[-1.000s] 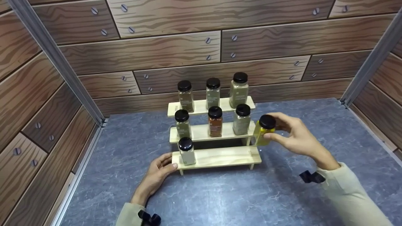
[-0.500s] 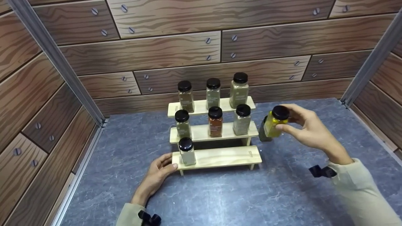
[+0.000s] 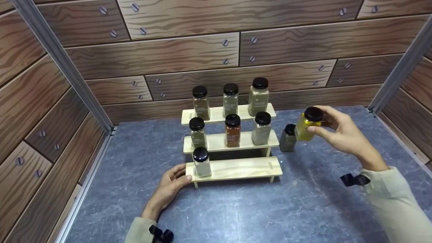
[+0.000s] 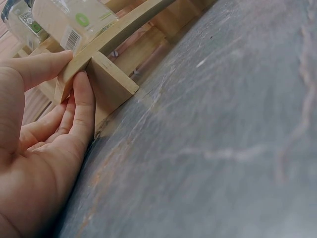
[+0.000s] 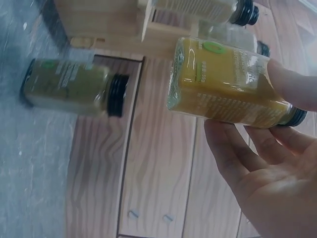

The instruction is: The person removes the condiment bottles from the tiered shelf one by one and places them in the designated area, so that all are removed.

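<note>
A three-tier wooden spice rack stands mid-table with black-capped spice jars on its steps. My left hand pinches the left end of its lowest step; the left wrist view shows the thumb on top and fingers beneath. Up in the air right of the rack, my right hand grips a yellow spice jar between thumb and fingers. In the right wrist view this yellow jar is clear of the table. Just left of it, a dark green spice jar stands upright on the table.
On the lowest step one pale jar stands at the left end. The middle step bears a red-orange jar between two others, and three jars, one brown, line the top step. Wood-patterned walls enclose the grey table.
My right hand has moved right and back, carrying the yellow jar away from the rack's side. The dark green jar behind it has come into view. My left hand stays on the rack.
</note>
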### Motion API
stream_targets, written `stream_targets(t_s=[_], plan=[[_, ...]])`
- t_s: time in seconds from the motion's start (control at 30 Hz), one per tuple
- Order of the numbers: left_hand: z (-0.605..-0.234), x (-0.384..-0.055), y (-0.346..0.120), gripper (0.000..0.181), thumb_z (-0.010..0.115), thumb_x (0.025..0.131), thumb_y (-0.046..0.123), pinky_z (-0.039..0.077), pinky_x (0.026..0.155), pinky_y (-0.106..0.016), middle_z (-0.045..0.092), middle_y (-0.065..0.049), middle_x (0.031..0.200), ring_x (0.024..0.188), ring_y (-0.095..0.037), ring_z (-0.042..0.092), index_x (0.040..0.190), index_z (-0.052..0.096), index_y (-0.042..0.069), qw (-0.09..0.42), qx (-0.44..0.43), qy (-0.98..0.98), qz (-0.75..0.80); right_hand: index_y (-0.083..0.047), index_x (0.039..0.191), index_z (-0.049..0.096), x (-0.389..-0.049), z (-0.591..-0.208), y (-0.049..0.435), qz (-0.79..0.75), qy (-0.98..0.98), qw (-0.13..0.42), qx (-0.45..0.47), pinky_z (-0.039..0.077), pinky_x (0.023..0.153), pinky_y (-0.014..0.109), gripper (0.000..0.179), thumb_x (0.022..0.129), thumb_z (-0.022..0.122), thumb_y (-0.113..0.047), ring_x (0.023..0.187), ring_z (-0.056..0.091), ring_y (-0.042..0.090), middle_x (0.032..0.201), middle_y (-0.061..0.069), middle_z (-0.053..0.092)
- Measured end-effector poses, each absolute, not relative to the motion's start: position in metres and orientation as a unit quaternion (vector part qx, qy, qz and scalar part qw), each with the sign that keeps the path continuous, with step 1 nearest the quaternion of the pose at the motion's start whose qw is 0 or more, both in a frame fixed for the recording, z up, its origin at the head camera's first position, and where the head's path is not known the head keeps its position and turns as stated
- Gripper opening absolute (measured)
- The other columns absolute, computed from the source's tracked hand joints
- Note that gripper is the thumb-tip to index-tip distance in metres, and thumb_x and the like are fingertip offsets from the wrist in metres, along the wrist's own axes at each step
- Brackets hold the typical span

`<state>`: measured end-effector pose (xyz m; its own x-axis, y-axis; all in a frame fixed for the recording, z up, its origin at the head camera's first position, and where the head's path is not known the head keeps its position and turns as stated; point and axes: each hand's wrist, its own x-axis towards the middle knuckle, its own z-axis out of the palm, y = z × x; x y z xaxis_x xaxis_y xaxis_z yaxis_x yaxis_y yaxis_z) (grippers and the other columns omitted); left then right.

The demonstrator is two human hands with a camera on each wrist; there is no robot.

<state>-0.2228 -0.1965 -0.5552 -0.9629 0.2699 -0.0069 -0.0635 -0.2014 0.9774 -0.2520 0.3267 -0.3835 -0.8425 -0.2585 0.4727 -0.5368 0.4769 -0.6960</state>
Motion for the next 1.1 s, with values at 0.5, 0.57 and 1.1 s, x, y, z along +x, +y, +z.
stream_targets(t_s=[0.5, 0.57, 1.1], plan=[[-0.555, -0.222, -0.197, 0.069, 0.070, 0.095, -0.002, 0.058, 0.108, -0.034, 0.055, -0.031, 0.146, 0.118, -0.023, 0.068, 0.153, 0.037, -0.018, 0.108, 0.072, 0.624, 0.770, 0.009, 0.142, 0.056, -0.274, -0.400, 0.347, 0.467, -0.846, 0.151, 0.208, 0.054, 0.092, 0.007, 0.053, 0.093, 0.075, 0.010, 0.105, 0.068, -0.005, 0.117, -0.022, 0.068], [-0.555, -0.222, -0.196, 0.069, 0.070, 0.096, -0.001, 0.058, 0.108, -0.033, 0.054, -0.032, 0.147, 0.118, -0.023, 0.068, 0.154, 0.036, -0.018, 0.111, 0.074, 0.625, 0.769, 0.010, 0.142, 0.056, -0.276, -0.402, 0.349, 0.469, -0.846, 0.152, 0.205, 0.053, 0.094, 0.006, 0.052, 0.093, 0.074, 0.011, 0.106, 0.067, -0.006, 0.118, -0.022, 0.068], [-0.554, -0.223, -0.197, 0.070, 0.069, 0.096, -0.001, 0.058, 0.107, -0.032, 0.053, -0.034, 0.147, 0.118, -0.022, 0.067, 0.154, 0.035, -0.019, 0.110, 0.075, 0.628, 0.767, 0.011, 0.143, 0.053, -0.291, -0.423, 0.357, 0.483, -0.848, 0.112, 0.186, 0.053, 0.094, 0.007, 0.051, 0.096, 0.072, 0.008, 0.108, 0.065, -0.009, 0.118, -0.024, 0.066]])
